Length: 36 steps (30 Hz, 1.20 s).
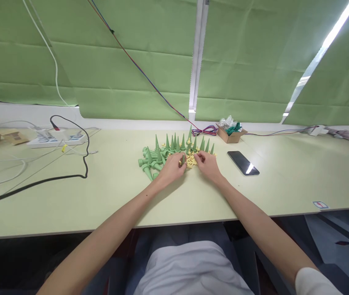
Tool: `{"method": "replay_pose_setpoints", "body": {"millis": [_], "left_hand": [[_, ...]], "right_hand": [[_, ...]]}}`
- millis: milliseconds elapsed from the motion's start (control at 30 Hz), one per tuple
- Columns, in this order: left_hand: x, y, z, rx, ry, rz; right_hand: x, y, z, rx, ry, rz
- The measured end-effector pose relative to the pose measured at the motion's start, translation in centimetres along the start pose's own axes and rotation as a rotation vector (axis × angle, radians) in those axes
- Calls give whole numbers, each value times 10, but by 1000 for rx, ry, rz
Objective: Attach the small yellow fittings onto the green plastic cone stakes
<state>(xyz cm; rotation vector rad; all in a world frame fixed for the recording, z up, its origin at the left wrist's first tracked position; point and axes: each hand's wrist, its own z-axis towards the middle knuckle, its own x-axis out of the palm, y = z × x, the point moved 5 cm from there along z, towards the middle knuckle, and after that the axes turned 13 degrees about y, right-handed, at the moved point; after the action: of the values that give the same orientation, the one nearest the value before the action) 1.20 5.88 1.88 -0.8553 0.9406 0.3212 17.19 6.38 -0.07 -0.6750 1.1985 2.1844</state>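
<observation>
My left hand (pixel 173 166) is closed round a green plastic spike (pixel 183 159), part of which shows between the thumb and fingers. My right hand (pixel 208 164) has its thumb and fingertips pinched together at the right side of a pile of small yellow plastic pieces (pixel 189 161). Whatever may be between those fingertips is too small to make out. Behind my hands, several green cone-shaped spikes (pixel 174 143) stand point up, one with a yellow piece (pixel 189 141) on it. More green spikes (pixel 146 170) lie in a heap left of my left hand.
A black phone (pixel 243 162) lies to the right. Behind it sit a small cardboard box (pixel 230 135) with plastic and green wrapping, and a coiled red-and-blue wire (pixel 207 130). At the left are a power strip (pixel 56 140), a black cable (pixel 86 164) and white cables (pixel 21 166).
</observation>
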Motion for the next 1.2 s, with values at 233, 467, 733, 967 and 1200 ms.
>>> {"method": "replay_pose_setpoints", "body": {"millis": [233, 467, 733, 967, 1200], "left_hand": [[0, 7, 0, -64, -6, 25], [1, 12, 2, -89, -36, 44], [-5, 10, 0, -124, -114, -25], [-13, 5, -2, -129, -228, -131], [-16, 1, -4, -132, -259, -182]], "right_hand": [[5, -3, 1, 22, 97, 0], [13, -4, 1, 28, 207, -67], [10, -8, 0, 122, 219, -165], [9, -6, -2, 222, 259, -232], [8, -4, -4, 273, 299, -267]]}}
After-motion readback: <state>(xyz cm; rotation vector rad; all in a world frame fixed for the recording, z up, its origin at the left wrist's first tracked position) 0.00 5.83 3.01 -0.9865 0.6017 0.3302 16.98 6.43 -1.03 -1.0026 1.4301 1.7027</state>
